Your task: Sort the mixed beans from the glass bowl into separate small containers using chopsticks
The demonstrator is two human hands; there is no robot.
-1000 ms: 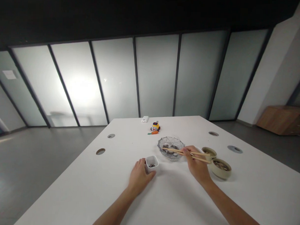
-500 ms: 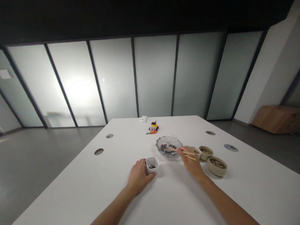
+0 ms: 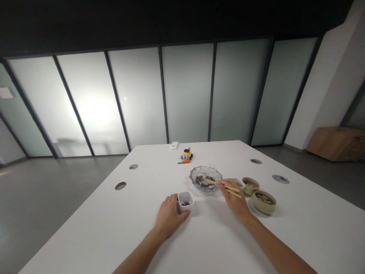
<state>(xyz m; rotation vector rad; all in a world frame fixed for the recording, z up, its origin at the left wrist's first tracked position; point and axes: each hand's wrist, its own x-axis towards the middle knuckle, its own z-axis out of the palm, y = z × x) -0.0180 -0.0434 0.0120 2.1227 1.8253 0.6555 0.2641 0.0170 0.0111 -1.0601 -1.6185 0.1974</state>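
My left hand [image 3: 170, 216] is closed around the near left side of a small white square cup [image 3: 186, 207] that stands on the table. Some dark seed-like bits [image 3: 185, 203] lie in the bottom of the cup. In my right hand [image 3: 234, 198] is a pair of wooden chopsticks [image 3: 232, 190], their tips reaching down into a clear cut-glass bowl [image 3: 205, 169]. Dark bits of the same look [image 3: 200, 180] are spread in that bowl. Whether the tips pinch anything is too small to tell.
Right of my right hand stand a partly hidden white cup [image 3: 240, 183] and two olive-green bowls [image 3: 250, 186] [image 3: 264, 206] with contents. Beyond the glass bowl lie a toy carrot [image 3: 184, 162], a yellow toy vehicle [image 3: 187, 154] and a white device [image 3: 174, 145]. Round holes pierce the white table [image 3: 131, 239].
The chopsticks' back ends have shifted slightly to the right and down in my right hand, their tips still in the glass bowl. My left hand and the cup have stayed put.
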